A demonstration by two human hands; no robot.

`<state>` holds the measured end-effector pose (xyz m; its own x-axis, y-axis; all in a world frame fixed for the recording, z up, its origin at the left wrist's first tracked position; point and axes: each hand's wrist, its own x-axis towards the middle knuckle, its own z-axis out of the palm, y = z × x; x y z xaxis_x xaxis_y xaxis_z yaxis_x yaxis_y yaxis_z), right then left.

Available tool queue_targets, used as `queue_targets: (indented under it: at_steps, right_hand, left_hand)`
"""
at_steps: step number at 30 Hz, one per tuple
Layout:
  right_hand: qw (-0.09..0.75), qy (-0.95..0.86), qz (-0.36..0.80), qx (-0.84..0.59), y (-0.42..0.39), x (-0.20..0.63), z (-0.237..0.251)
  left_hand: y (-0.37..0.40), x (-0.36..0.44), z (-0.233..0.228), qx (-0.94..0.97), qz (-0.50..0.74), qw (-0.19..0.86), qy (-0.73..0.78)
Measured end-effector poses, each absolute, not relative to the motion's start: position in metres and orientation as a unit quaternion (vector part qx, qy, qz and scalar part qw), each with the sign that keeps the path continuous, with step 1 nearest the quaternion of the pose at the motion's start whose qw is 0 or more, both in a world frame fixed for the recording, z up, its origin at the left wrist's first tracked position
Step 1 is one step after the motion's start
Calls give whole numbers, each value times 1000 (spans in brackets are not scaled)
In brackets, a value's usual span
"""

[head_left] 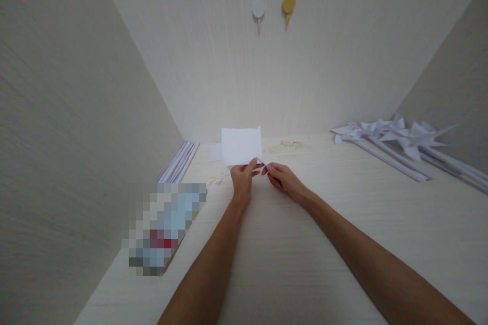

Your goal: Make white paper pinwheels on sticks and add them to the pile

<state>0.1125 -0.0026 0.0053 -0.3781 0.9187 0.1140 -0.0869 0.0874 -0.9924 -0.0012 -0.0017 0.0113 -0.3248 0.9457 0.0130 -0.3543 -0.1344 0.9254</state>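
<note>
My left hand (242, 179) is closed on the lower right part of a white sheet of paper (241, 145), with the thumb on its front. The sheet stands tilted up, and its upper right corner curls. My right hand (284, 180) is closed around what looks like a pair of scissors (261, 161). Their thin dark blade lies at the paper's lower right corner, close to my left fingertips. Most of the handle is hidden in my right hand. Behind the sheet, another piece of white paper (215, 152) shows at the left.
Rolled white paper sticks (179, 161) lie at the left wall. A blurred flat item (171, 228) is nearer on that side. Folded paper star shapes (381, 129) and long paper tubes (392, 160) lie at the right. White (258, 8) and yellow (288, 4) hooks hang on the back wall.
</note>
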Motion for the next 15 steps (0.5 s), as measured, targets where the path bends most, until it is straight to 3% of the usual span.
queue_targets:
  at_steps: [15]
  right_hand:
    - [433, -591, 577, -360, -4, 113, 8]
  left_hand:
    - [-2, -2, 11, 342, 667, 478, 459]
